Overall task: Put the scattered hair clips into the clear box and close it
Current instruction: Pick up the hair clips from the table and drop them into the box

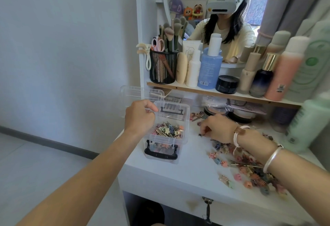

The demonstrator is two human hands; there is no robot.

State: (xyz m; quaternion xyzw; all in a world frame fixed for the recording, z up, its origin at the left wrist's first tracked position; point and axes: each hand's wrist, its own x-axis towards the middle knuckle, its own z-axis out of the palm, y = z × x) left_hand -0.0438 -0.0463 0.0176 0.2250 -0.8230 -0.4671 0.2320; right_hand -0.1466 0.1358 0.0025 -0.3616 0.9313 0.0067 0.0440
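A clear box [185, 118] with black latches stands at the left end of the white vanity top, holding several small coloured hair clips [167, 130]. Its clear lid [137, 92] is swung open to the back left. My left hand [139, 117] grips the box's left rim, thumb over the edge. My right hand [217, 129], to the right of the box, pinches a small dark clip [200, 134] just above the tabletop. Many more scattered clips [250, 168] lie on the table under and around my right forearm, and a few clips [196, 116] lie behind my right hand.
A shelf [178, 87] above the table carries a black mesh brush holder [163, 67], bottles and a dark jar [226, 84]. Tall bottles [307, 118] stand at the right. Flat packets [232, 106] lie under the shelf. The table's left edge drops to the floor beside the box.
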